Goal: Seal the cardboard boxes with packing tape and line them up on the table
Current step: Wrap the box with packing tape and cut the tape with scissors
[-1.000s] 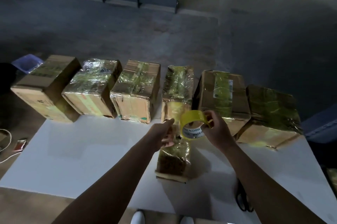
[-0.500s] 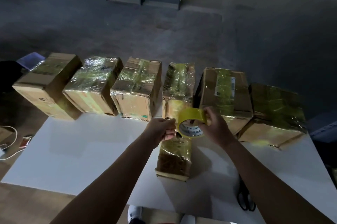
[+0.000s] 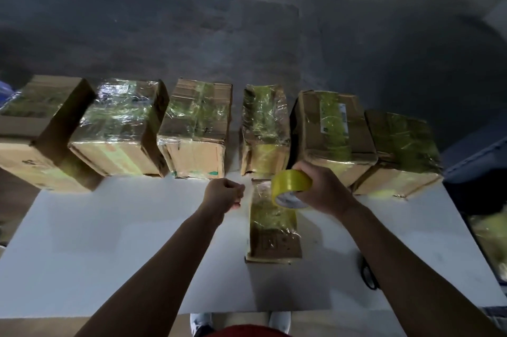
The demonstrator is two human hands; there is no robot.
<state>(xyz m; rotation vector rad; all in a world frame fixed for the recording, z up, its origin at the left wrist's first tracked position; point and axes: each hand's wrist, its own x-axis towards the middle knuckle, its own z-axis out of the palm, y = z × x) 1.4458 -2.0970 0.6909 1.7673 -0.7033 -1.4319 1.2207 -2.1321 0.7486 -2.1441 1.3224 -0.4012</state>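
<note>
Several taped cardboard boxes stand in a row [image 3: 197, 128] along the far edge of the white table [image 3: 109, 240]. In front of the row lies a smaller box [image 3: 271, 229], wrapped in yellowish tape. My right hand [image 3: 326, 188] grips the yellow packing tape roll [image 3: 290, 184] just above that box's far end. My left hand [image 3: 223, 194] is a short way left of the roll. Its fingers are curled and pinch the tape's free end, and the clear strip between hand and roll is barely visible.
Black scissors [image 3: 369, 276] lie on the table by my right forearm. The rightmost box [image 3: 400, 150] sits at the table's right corner, and the leftmost box [image 3: 41, 128] overhangs the left edge. Grey floor lies beyond. My shoes [image 3: 200, 321] show below the near edge.
My left hand, which was at the roll, has drawn away to the left. My right hand has turned the roll and lowered it slightly toward the small box.
</note>
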